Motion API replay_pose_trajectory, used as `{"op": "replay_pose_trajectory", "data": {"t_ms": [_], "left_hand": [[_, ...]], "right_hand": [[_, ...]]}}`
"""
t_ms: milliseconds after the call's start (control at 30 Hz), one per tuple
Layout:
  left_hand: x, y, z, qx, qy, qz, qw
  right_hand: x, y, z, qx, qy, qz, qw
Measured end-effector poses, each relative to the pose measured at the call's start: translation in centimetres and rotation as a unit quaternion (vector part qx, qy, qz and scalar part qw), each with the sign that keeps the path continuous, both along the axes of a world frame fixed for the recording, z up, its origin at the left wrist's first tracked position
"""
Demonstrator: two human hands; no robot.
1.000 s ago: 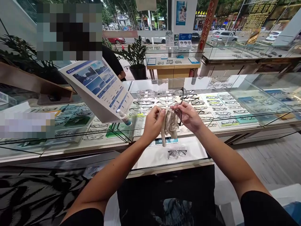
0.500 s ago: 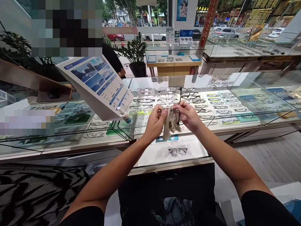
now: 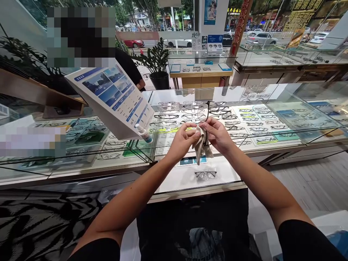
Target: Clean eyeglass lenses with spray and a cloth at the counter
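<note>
My left hand (image 3: 186, 139) is closed on a beige cleaning cloth (image 3: 200, 145), pinching it between thumb and fingers. Beside it, my right hand (image 3: 216, 134) grips a pair of dark-framed eyeglasses (image 3: 207, 115), held on edge with one temple pointing up. The cloth lies against the glasses and hides most of the lenses. Below the hands, a second pair of glasses (image 3: 205, 175) in a clear plastic wrapper rests on the counter (image 3: 176, 183).
A glass display case (image 3: 272, 136) with many eyeglasses spreads left and right. A white spray bottle (image 3: 144, 133) stands at left by a tented sign (image 3: 114, 98). Behind the sign is another person (image 3: 129, 67). A potted plant (image 3: 159, 61) stands farther back.
My left hand has moved right with the cloth, closer to my right hand, and the cloth is bunched over the lenses. The right hand and glasses have barely moved.
</note>
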State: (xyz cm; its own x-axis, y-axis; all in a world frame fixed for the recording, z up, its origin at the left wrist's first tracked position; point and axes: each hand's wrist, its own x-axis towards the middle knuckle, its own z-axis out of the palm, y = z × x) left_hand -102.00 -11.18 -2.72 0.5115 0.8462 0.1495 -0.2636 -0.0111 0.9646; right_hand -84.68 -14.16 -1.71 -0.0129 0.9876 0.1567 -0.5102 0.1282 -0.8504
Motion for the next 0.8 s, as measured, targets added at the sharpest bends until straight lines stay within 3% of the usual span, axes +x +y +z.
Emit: {"op": "replay_pose_trajectory", "data": {"t_ms": [200, 433, 567, 700, 800], "left_hand": [[0.2, 0.1, -0.4, -0.071, 0.014, -0.094, 0.993], [0.2, -0.1, -0.5, -0.073, 0.002, -0.108, 0.991], [0.0, -0.2, -0.4, -0.054, 0.0, -0.07, 0.996], [-0.3, 0.1, -0.4, -0.031, -0.006, -0.025, 0.999], [-0.6, 0.3, -0.4, -0.024, -0.003, -0.005, 1.0]], "right_hand": [[-0.2, 0.0, -0.1, 0.01, -0.004, 0.015, 1.0], [-0.6, -0.1, -0.1, 0.017, -0.021, 0.001, 1.0], [-0.7, 0.4, -0.3, 0.014, -0.048, -0.01, 0.999], [-0.4, -0.8, 1.3, 0.099, -0.087, -0.152, 0.98], [0.4, -5.6, 3.8, 0.192, -0.078, -0.228, 0.951]]}}
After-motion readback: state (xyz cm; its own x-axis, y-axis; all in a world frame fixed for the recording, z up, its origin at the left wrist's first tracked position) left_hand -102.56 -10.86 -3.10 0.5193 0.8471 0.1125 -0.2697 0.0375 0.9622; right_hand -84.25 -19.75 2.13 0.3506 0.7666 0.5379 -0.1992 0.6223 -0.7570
